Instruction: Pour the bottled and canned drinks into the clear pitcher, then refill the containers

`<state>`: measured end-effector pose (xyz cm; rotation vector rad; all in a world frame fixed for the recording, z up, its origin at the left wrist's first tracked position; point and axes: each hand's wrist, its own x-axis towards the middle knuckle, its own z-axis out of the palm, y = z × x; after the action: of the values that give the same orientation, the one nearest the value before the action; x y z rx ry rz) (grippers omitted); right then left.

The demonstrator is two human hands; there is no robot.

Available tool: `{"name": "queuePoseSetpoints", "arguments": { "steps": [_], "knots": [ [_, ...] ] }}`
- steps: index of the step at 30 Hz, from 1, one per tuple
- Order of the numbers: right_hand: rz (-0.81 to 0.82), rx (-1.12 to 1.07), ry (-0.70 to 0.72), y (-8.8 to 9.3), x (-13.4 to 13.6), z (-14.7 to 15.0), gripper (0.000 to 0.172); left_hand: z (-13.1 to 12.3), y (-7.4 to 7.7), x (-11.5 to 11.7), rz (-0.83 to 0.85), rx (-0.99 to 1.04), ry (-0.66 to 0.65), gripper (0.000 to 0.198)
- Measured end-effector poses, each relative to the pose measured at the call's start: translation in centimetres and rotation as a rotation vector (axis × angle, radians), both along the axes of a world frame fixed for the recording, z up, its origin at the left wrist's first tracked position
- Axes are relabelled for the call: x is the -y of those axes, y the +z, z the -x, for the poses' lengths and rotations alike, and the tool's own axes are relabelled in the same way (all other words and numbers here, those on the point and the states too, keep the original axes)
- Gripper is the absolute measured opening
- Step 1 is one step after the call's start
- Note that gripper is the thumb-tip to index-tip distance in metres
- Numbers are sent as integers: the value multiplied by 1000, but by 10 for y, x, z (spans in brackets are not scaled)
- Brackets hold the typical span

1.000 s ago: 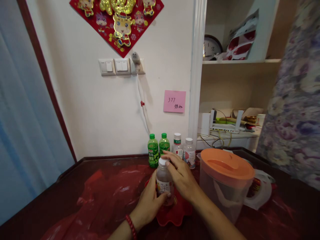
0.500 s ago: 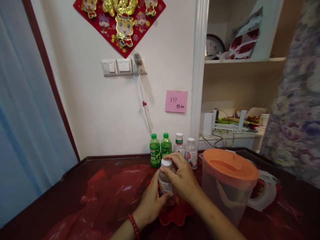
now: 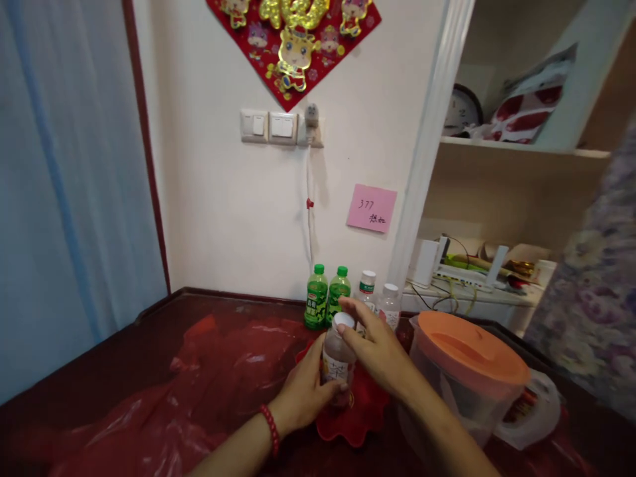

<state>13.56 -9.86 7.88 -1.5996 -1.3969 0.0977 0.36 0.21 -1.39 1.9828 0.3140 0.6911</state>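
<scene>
A clear bottle (image 3: 338, 364) with a white cap (image 3: 343, 320) and a printed label stands upright over a red scalloped tray (image 3: 342, 430). My left hand (image 3: 308, 391), a red bead bracelet at its wrist, wraps round the bottle's lower body. Beside the cap is my right hand (image 3: 380, 348), fingers stretched and apart, the thumb at the cap's right edge; I cannot tell whether it touches. Behind my hands stand two green bottles (image 3: 315, 298) and two clear white-capped bottles (image 3: 389, 305), partly covered by my right hand.
To the right is a clear plastic pitcher (image 3: 447, 384) with an orange lid (image 3: 472, 351), close to my right forearm. Crumpled red plastic (image 3: 233, 371) covers the table's left part. A white router (image 3: 462, 271) with cables sits on the shelf behind.
My right hand's fingers have opened and lifted away from the cap. The left hand still holds the bottle. The view has turned left and tilted, shifting everything rightward.
</scene>
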Motion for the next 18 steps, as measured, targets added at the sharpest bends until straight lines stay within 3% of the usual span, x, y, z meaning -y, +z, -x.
{"name": "queuePoseSetpoints", "arguments": {
  "steps": [3,6,10,14,18],
  "knots": [
    [76,175,-132,11,-1,-1,55,2,1,3,-15,-58,40,82],
    [201,336,-191,19,-5,-4,45,5,6,7,-37,-92,66,77],
    [326,433,-47,31,-6,-13,32,9,16,12,-50,-136,92,75],
    [395,448,172,44,-3,-22,36,12,19,14,-60,-161,94,75],
    [424,445,229,49,1,-27,44,12,17,14,-65,-162,105,74]
  ]
}}
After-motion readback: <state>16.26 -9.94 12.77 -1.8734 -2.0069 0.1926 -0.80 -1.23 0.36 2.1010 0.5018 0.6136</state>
